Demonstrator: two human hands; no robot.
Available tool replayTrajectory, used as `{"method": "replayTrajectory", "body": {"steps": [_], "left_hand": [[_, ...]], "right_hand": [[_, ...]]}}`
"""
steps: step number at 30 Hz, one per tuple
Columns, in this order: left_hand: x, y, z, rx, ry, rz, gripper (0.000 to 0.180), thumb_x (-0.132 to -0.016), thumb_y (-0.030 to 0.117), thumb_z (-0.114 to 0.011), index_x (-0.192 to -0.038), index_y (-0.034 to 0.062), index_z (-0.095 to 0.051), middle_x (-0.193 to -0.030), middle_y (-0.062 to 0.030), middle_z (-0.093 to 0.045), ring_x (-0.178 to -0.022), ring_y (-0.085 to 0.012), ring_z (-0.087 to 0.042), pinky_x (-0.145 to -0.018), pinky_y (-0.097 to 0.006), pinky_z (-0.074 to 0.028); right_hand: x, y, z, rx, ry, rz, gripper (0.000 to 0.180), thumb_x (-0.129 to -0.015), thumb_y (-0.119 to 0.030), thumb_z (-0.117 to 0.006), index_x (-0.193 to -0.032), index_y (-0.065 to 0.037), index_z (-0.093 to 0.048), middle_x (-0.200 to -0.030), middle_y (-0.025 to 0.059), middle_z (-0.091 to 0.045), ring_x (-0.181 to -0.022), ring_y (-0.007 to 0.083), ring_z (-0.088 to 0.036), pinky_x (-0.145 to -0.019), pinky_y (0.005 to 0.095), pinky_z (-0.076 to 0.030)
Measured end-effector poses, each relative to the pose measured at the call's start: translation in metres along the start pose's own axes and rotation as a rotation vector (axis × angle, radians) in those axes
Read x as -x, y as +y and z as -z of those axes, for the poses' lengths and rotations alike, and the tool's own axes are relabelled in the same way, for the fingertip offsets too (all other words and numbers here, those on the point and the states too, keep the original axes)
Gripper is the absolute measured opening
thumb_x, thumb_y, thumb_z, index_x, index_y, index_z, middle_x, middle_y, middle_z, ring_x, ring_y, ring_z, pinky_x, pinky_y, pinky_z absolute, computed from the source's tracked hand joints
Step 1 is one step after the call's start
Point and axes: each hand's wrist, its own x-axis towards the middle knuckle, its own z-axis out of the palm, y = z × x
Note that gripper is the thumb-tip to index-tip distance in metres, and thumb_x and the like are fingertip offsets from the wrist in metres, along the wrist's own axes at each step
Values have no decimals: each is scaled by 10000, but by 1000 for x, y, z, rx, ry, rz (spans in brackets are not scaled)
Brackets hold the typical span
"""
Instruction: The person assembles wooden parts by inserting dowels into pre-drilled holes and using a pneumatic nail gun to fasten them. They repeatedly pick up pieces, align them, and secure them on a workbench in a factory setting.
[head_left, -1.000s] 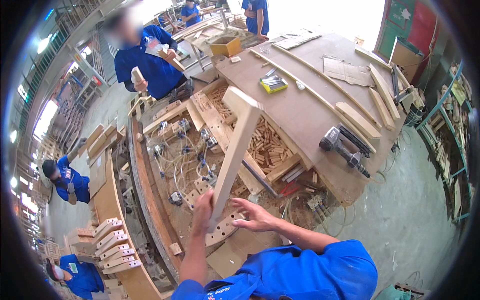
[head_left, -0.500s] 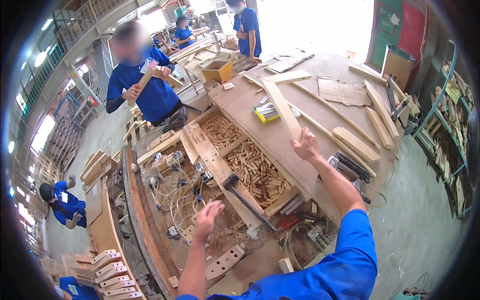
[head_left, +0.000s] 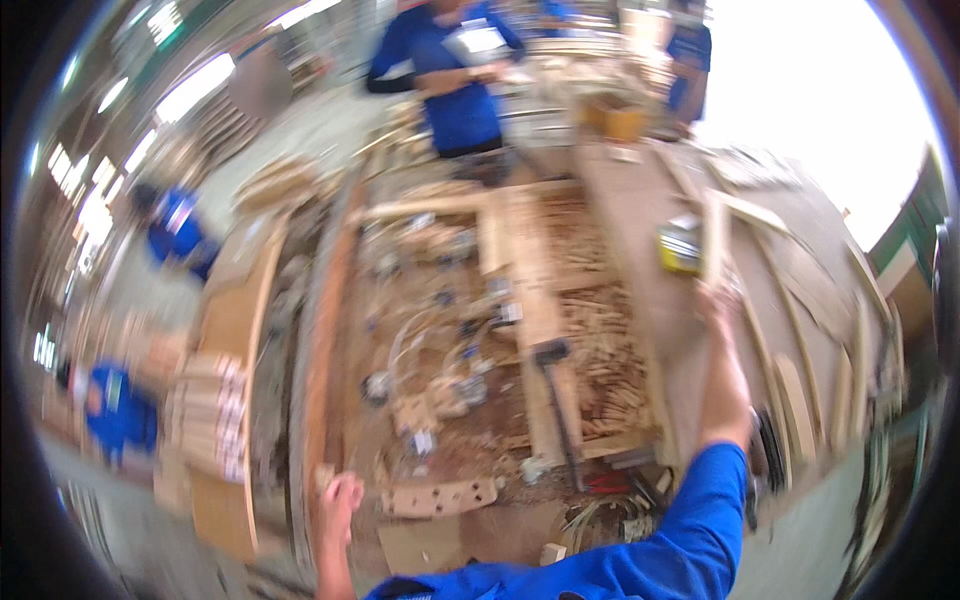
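My right hand (head_left: 718,305) is closed around the near end of a flat wooden piece (head_left: 714,240), which points away from me over the brown tabletop (head_left: 645,240). My left hand (head_left: 341,502) is low at the near end of a long wooden rail (head_left: 327,400), beside a small wood block (head_left: 324,474). Its fingers look bent, but motion blur hides whether they touch the block. Close to that hand lies a curved wooden part with holes (head_left: 440,497). A hammer (head_left: 558,400) rests across a plank beside a bin of wooden dowels (head_left: 608,370).
Clamps with clear hoses (head_left: 430,350) crowd the middle of the bench. A yellow box (head_left: 680,247) and several wooden strips (head_left: 795,400) lie on the right tabletop. Stacked wooden parts (head_left: 205,410) stand at left. A co-worker in blue (head_left: 455,80) is at the far side.
The view has turned left, so the bench now runs straight ahead. My left hand has moved left and nearer, to the rail's end. My right hand keeps hold of the wooden piece.
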Motion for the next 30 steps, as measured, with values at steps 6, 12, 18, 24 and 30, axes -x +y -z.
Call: {"method": "replayTrajectory", "body": {"steps": [6,12,18,24,30], "left_hand": [[26,-31,33,-23,114,-203,315,-1064,252,-686,-1262,11,-729,-1038,-47,-782,-984,-115,-716,-854,-285,-565],[47,-3,143,-466,481,-368,228,-1031,263,-702,-1158,86,-771,-1067,-112,-806,-974,-217,-768,-879,-373,-601],[-20,64,304,-1283,784,-364,605,-1006,41,-568,-1576,226,-489,-1625,-91,-480,-1418,-372,-519,-1146,-516,-487],[-84,83,345,-1550,642,-440,613,-982,14,-583,-1556,216,-510,-1610,-83,-503,-1554,-374,-371,-1218,-554,-403],[-80,93,348,-1622,450,-676,518,-917,101,-671,-1430,56,-627,-1481,-136,-632,-1514,-363,-431,-1276,-515,-323]], "right_hand": [[60,28,41,-233,346,491,555,-962,-370,-747,-1383,-17,-671,-1298,210,-715,-1186,367,-691,-1000,468,-568],[176,45,59,-353,169,502,465,-1013,-289,-715,-1378,-5,-669,-1288,197,-712,-1181,338,-685,-992,441,-561],[275,19,73,-596,-220,431,381,-1044,-197,-677,-1366,8,-667,-1278,176,-704,-1156,290,-679,-975,394,-549],[329,9,94,-517,-255,581,352,-1039,-162,-687,-1338,23,-668,-1244,156,-702,-1043,230,-680,-896,348,-547],[350,48,127,-507,-251,403,338,-1004,-145,-711,-1289,35,-701,-1250,163,-717,-1121,265,-693,-966,370,-548]]}}
